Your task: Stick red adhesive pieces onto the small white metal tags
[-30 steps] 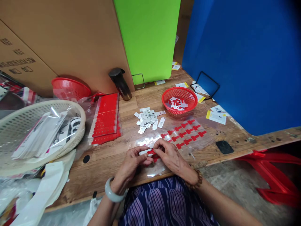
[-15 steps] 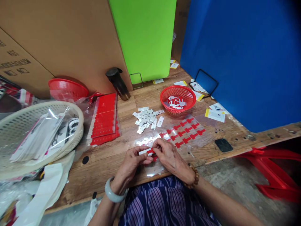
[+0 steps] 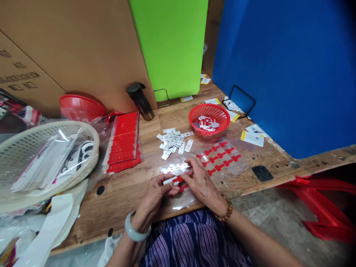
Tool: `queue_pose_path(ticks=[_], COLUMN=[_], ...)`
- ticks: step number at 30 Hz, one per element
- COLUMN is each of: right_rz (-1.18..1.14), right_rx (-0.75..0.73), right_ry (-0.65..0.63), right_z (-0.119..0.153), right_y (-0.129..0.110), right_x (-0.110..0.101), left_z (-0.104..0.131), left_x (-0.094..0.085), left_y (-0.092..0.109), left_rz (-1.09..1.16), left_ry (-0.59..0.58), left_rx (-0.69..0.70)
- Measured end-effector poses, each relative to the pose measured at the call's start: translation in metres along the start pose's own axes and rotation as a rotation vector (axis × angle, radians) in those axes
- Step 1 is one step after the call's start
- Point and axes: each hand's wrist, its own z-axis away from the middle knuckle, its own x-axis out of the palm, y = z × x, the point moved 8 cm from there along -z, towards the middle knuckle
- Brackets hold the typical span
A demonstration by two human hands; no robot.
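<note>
Between the thumb and fingers of my left hand (image 3: 158, 192) is a small white tag (image 3: 168, 180), held just above the table near its front edge. A red T-shaped sticker (image 3: 177, 180) lies over the tag's right end. My right hand (image 3: 204, 187) is closed at the sticker's right end, thumb against it; its fingertips are partly hidden. Beneath both hands lies a clear plastic sheet (image 3: 178, 203), with more red stickers (image 3: 218, 157) in rows to the right. Beyond my hands is a loose pile of white tags (image 3: 174, 142).
A red basket (image 3: 210, 106) behind the sheet contains tags with red stickers. Stacked red sticker sheets (image 3: 124, 137) and a large white basket (image 3: 96, 137) are at left. A dark flask (image 3: 141, 102) stands at the back. A blue panel (image 3: 278, 81) rises at right.
My right fingers have shifted slightly, the index finger now raised higher behind the sticker. More of the red sticker shows on the tag. My left hand keeps its hold.
</note>
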Motion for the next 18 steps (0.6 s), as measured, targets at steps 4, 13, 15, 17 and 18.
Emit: queue_pose_path(ticks=[4, 13, 15, 17, 18], right_rz=[-0.156, -0.510, -0.577, -0.640, -0.663], right_rx=[0.122, 0.307, 0.343, 0.387, 0.407], right_ry=[-0.052, -0.330, -0.377, -0.427, -0.448], right_z=[-0.004, 0.010, 0.013, 0.016, 0.018], right_y=[0.013, 0.012, 0.016, 0.020, 0.022], right_x=[-0.004, 0.030, 0.034, 0.037, 0.038], left_z=[0.001, 0.008, 0.010, 0.011, 0.010], left_x=[0.000, 0.017, 0.020, 0.020, 0.020], left_y=[-0.001, 0.002, 0.001, -0.003, -0.005], left_rz=[0.017, 0.018, 0.011, 0.005, 0.002], left_ry=[0.019, -0.076, -0.093, -0.095, -0.098], left_rx=[-0.017, 0.019, 0.028, 0.030, 0.035])
